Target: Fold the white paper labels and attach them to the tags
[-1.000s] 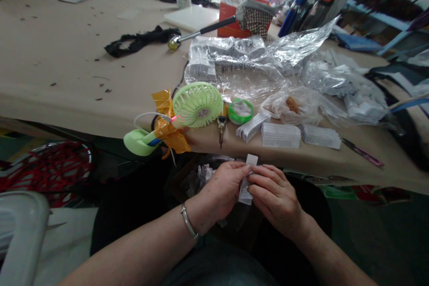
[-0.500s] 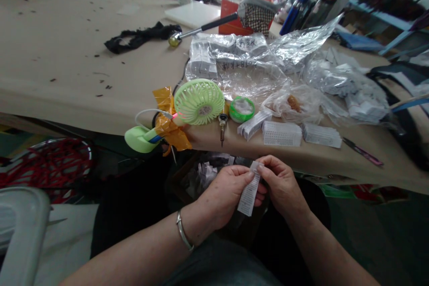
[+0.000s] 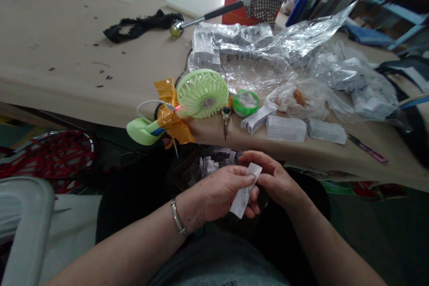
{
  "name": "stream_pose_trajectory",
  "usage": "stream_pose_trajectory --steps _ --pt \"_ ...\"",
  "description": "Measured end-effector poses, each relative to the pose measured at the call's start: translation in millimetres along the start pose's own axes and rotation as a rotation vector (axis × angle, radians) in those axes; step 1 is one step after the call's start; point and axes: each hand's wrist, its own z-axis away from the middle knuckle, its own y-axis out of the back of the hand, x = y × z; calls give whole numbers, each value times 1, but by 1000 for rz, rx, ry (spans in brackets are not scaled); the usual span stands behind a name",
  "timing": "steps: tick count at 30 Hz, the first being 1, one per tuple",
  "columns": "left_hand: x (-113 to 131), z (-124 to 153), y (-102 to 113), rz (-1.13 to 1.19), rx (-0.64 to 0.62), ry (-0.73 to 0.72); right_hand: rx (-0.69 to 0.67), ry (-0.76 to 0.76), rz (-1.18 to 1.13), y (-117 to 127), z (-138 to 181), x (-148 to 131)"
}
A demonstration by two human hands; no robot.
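Note:
A narrow white printed label strip (image 3: 244,192) hangs between my two hands over my lap, just below the table's front edge. My left hand (image 3: 219,192), with a metal bangle on the wrist, pinches the strip near its top with thumb and fingers closed. My right hand (image 3: 273,178) pinches the strip's upper end from the right. Under my hands sits a dark container holding white label scraps (image 3: 209,165).
A light green fan (image 3: 202,94) taped with orange tape stands at the table edge. Beside it are a soldering iron (image 3: 226,120), a green tape roll (image 3: 246,103), stacks of white labels (image 3: 286,128), plastic bags of labels (image 3: 241,53) and small scissors (image 3: 368,148).
The strip has swung from upright between my fingers to hanging slantwise down to the left. My right hand shifted up to its top end. The camera tilted down slightly.

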Motion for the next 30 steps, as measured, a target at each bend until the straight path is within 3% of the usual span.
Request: stream_pose_trajectory --steps 2,4,9,12,15,19,22,25,30 --pt "-1 1 0 -16 -22 15 -179 -28 -68 5 -4 1" --pt "-2 1 0 -39 -11 19 -260 -40 -135 7 -7 4" --pt "-5 0 -3 -101 70 9 -205 -87 -278 2 -7 15" --pt "-5 -1 -4 -124 122 -3 -156 -94 -237 -1 -5 16" --pt "-4 0 -5 -128 157 -11 -41 -20 -63 -4 0 11" --pt "0 3 -5 -128 226 -73 183 226 439 -7 6 -4" --pt "1 4 -5 -141 258 -92 211 383 783 -11 8 -13" --pt "2 4 -3 -161 259 -91 200 441 906 -16 7 -15" --pt "1 4 -1 -146 264 -105 225 451 897 -20 6 -10"
